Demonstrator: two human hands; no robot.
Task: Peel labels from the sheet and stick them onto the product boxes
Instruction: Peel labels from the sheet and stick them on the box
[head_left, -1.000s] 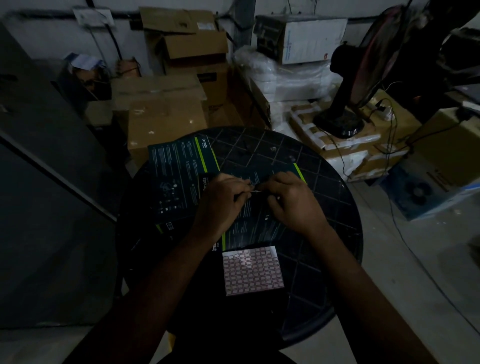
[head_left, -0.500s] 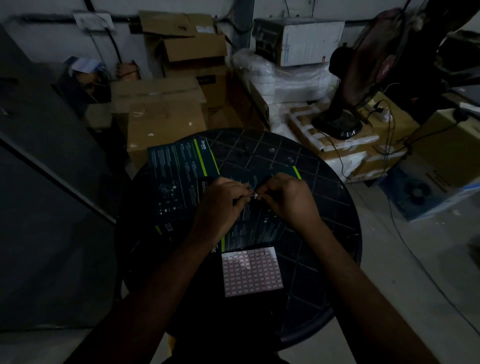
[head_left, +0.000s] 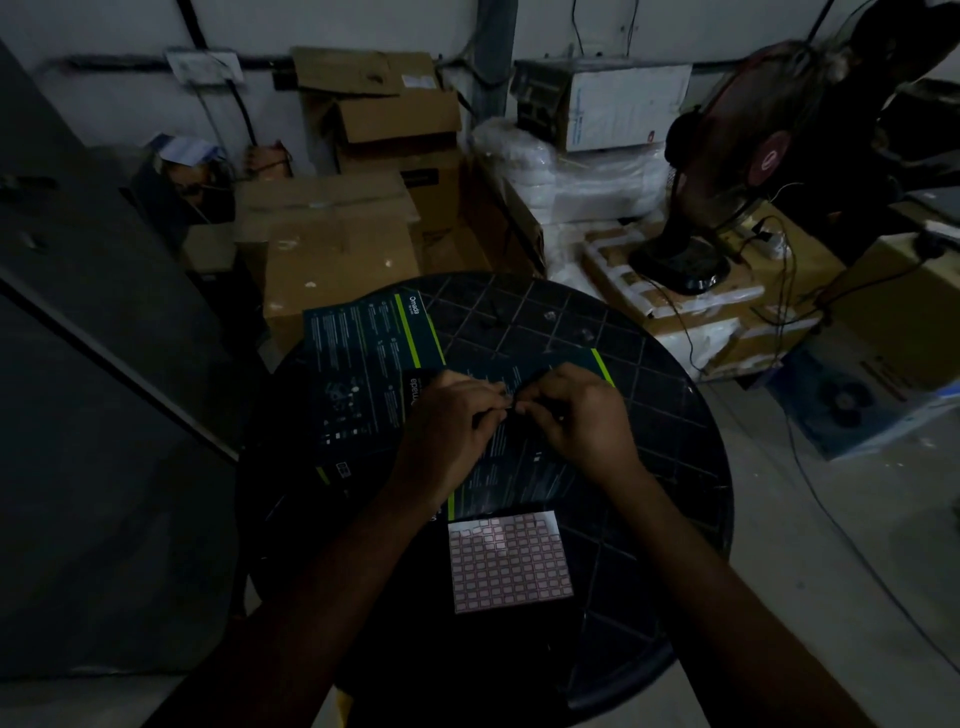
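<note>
While the room lay in dim light, the round black plastic worktop (head_left: 649, 415) with a moulded grid surface occupied the centre of the frame. Two flat dark teal product boxes with lime-green stripes lay on it: one (head_left: 363, 374) toward the upper left of the worktop, the other (head_left: 524, 467) at its centre, partly overlapping the first and lying under the hands. The left hand (head_left: 447, 431) and the right hand (head_left: 582, 415) were held together above the centre box, fingers curled, their fingertips meeting at a small pale item (head_left: 506, 402); it appeared to be a label pinched between them, though it was too small and blurred to confirm which hand gripped it. The white square sheet of small red-bordered labels (head_left: 511, 564) lay flat on the worktop just below the centre box, in the lower middle of the frame, between the two forearms; several cells along its top row appeared blank.

Brown cardboard cartons (head_left: 332, 244) were stacked on the floor beyond the worktop. A black pedestal fan (head_left: 727, 171) stood on a taped carton at the upper right of the frame.
</note>
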